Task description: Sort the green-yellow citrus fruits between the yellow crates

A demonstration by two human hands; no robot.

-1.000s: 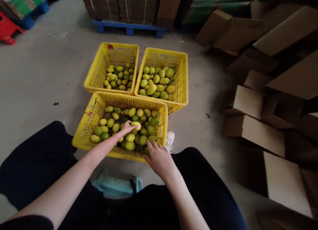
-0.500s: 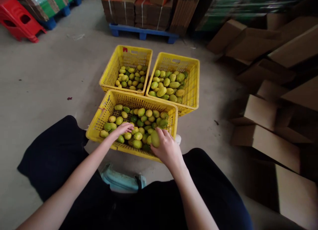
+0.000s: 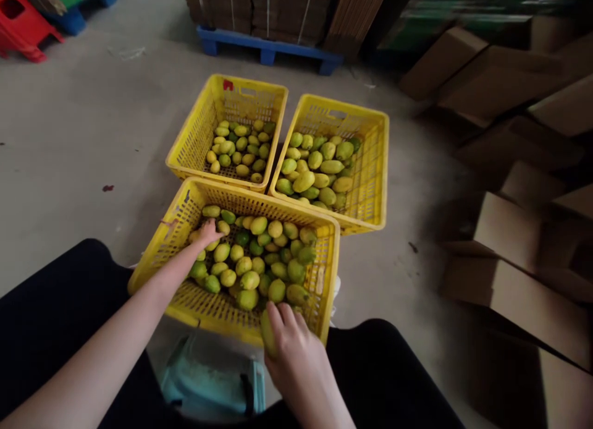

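Observation:
My right hand [image 3: 296, 342] is closed around a yellow-green lemon [image 3: 267, 335], above the near rim of the front yellow crate [image 3: 217, 321]. Inside that crate lie several lemons [image 3: 250, 280], from yellow to dark green. My left hand [image 3: 207, 232] reaches into its left part, thumb and finger apart, beside a small yellow lemon [image 3: 223, 227]. Whether it touches this lemon is hard to see, and its other fingers are partly hidden.
Behind stand two more yellow crates with lemons, a left one [image 3: 185, 135] and a right one [image 3: 380, 169]. Cardboard boxes [image 3: 504, 225] lie at right. A blue pallet [image 3: 266, 49] bears cardboard stacks. A red stool [image 3: 23, 24] is far left; a turquoise object [image 3: 208, 379] sits between my legs.
My right hand has drawn the lemon back toward me, from over the crate to its near rim. My left hand has moved left and farther in among the lemons. The view has shifted.

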